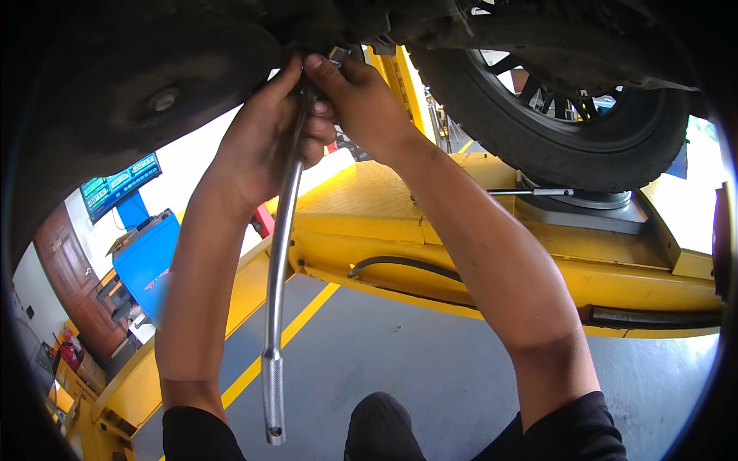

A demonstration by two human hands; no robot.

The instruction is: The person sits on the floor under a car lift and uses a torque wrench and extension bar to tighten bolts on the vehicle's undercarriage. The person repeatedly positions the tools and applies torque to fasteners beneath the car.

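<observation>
Both my arms are raised beneath a vehicle's dark underside (177, 69). My left hand (273, 138) is closed around the upper part of a long chrome breaker bar (282, 253). The bar hangs down steeply, its knurled handle end with a hole at the bottom. Beside it at the top, my right hand (361, 100) is closed, thumb and fingers pinched by a small shiny metal piece (337, 55) that looks like a socket. The bar's upper end is hidden by my fingers, so I cannot tell whether the two are joined.
A wheel (569, 123) rests on a round turning plate (592, 201) on the yellow lift runway (369, 192). A slim metal tool (538, 192) lies by the plate. A black hose (407, 262) runs along the runway's side. At left stand a blue cabinet (150, 261) and a screen (121, 186).
</observation>
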